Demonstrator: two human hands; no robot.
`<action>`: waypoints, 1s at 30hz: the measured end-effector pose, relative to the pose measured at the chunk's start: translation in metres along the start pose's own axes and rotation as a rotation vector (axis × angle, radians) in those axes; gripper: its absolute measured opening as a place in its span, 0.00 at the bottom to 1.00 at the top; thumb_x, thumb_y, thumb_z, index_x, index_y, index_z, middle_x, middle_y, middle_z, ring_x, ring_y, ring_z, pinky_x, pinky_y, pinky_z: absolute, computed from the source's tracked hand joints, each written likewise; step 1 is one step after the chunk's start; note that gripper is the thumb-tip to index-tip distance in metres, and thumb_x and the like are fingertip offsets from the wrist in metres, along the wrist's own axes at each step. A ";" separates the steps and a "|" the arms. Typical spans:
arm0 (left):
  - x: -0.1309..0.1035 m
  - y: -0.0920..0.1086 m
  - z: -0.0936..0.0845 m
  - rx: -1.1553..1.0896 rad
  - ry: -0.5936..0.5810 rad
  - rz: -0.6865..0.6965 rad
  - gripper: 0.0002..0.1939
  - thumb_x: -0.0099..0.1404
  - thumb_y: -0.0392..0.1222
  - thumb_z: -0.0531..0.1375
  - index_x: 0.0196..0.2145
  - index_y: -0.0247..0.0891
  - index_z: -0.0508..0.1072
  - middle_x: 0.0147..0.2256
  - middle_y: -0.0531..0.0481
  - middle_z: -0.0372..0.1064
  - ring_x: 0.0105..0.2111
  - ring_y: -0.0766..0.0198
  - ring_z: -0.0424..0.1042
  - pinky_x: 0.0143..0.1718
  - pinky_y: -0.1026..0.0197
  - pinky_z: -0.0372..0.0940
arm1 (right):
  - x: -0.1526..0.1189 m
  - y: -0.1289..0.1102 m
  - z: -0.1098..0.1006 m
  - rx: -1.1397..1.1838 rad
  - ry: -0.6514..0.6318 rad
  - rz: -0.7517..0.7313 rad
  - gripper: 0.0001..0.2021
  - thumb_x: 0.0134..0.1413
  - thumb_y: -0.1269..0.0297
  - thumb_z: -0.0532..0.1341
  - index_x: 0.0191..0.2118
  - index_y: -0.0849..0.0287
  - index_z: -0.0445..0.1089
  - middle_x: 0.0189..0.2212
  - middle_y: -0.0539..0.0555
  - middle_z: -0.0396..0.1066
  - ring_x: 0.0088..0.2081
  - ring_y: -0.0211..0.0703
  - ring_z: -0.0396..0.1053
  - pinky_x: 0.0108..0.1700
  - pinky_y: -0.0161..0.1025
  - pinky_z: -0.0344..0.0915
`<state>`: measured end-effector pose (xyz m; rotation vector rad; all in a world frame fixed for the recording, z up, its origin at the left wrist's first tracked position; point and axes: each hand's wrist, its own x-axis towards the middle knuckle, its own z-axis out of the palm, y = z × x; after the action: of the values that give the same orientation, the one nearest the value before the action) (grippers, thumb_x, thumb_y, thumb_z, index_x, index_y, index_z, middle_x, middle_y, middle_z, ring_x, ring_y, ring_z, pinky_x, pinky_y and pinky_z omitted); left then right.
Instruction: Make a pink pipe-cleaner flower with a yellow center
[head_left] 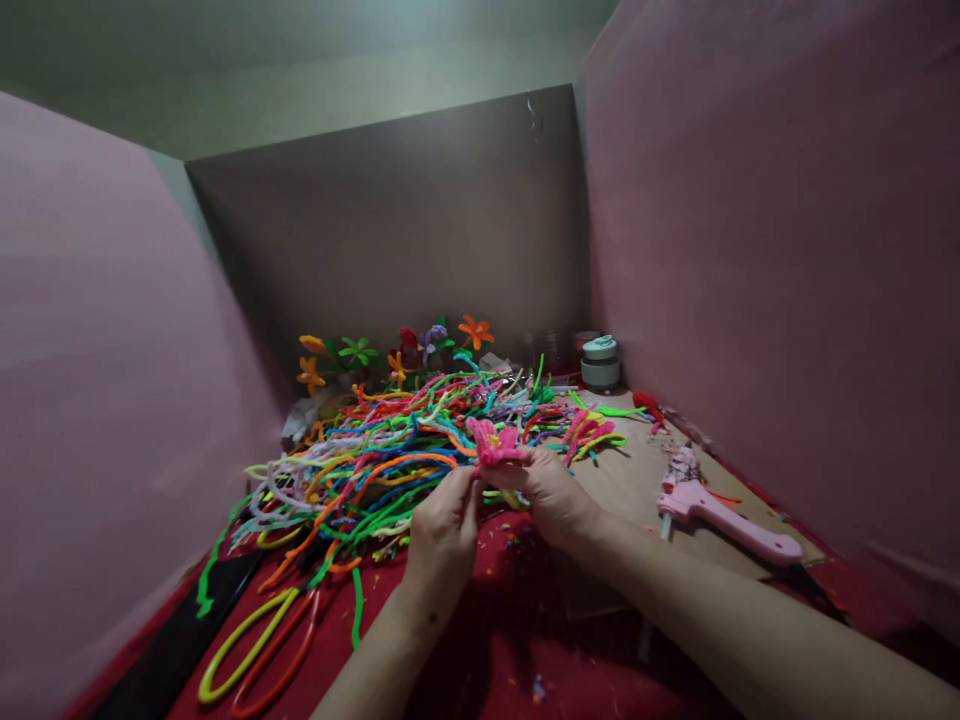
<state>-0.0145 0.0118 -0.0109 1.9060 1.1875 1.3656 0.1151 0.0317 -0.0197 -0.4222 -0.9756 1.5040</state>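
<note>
A pink pipe-cleaner flower (493,442) with a yellow centre is held up between both hands, just above the table's near side. My left hand (444,515) pinches it from below, fingers closed near its base. At its right edge, my right hand (553,492) grips a petal between thumb and fingers. Directly behind the hands spreads a heap of loose pipe cleaners (390,465) in many colours. More pink petal shapes (589,432) with yellow-green stems lie just right of the flower. The fingertips partly hide the flower's underside.
A pink hot glue gun (731,520) rests on a cardboard sheet (630,480) at the right. Finished pipe-cleaner flowers (360,350) stand along the back, beside a lidded jar (600,363). Yellow and red loops (247,650) lie front left on red cloth. Pink panels enclose both sides.
</note>
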 end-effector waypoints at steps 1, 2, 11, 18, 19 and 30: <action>-0.001 -0.001 0.000 -0.024 -0.006 -0.030 0.08 0.59 0.43 0.56 0.26 0.39 0.72 0.19 0.56 0.59 0.19 0.69 0.55 0.23 0.68 0.53 | -0.001 -0.001 0.001 -0.036 -0.013 -0.012 0.11 0.32 0.65 0.69 0.28 0.62 0.74 0.22 0.49 0.70 0.26 0.35 0.64 0.32 0.35 0.61; -0.001 -0.001 0.000 -0.072 -0.019 -0.074 0.08 0.59 0.43 0.56 0.27 0.39 0.71 0.17 0.57 0.56 0.17 0.70 0.53 0.20 0.68 0.51 | -0.002 -0.002 0.002 -0.074 -0.024 -0.020 0.12 0.31 0.66 0.70 0.29 0.62 0.74 0.24 0.49 0.70 0.27 0.36 0.65 0.33 0.35 0.62; 0.004 0.012 -0.004 -0.717 -0.203 -0.365 0.12 0.57 0.44 0.59 0.22 0.35 0.64 0.14 0.61 0.49 0.12 0.77 0.43 0.13 0.72 0.42 | -0.004 -0.020 0.008 -0.176 -0.069 -0.029 0.10 0.34 0.65 0.69 0.28 0.62 0.74 0.23 0.47 0.67 0.25 0.32 0.62 0.31 0.33 0.61; -0.002 -0.003 -0.007 -1.164 -0.634 -0.464 0.09 0.59 0.39 0.57 0.24 0.33 0.68 0.13 0.62 0.47 0.09 0.81 0.36 0.09 0.74 0.48 | -0.007 -0.019 0.005 -0.016 -0.312 0.198 0.07 0.35 0.66 0.67 0.22 0.64 0.72 0.16 0.48 0.68 0.18 0.31 0.61 0.22 0.30 0.54; -0.004 -0.004 -0.008 -1.193 -0.684 -0.462 0.09 0.59 0.39 0.57 0.23 0.33 0.68 0.13 0.62 0.46 0.09 0.81 0.35 0.08 0.74 0.48 | -0.008 -0.019 0.005 -0.013 -0.317 0.212 0.07 0.34 0.67 0.67 0.22 0.64 0.72 0.16 0.48 0.68 0.19 0.31 0.61 0.22 0.30 0.53; -0.004 0.011 -0.006 -0.072 -0.126 -0.089 0.09 0.60 0.44 0.56 0.26 0.36 0.68 0.18 0.57 0.55 0.18 0.73 0.54 0.20 0.69 0.52 | -0.005 -0.014 0.010 0.054 -0.066 0.052 0.08 0.34 0.65 0.68 0.23 0.61 0.70 0.17 0.45 0.64 0.22 0.32 0.60 0.27 0.33 0.57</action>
<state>-0.0163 0.0030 -0.0022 1.8380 1.1326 1.2074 0.1175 0.0222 -0.0050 -0.3635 -0.9799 1.5965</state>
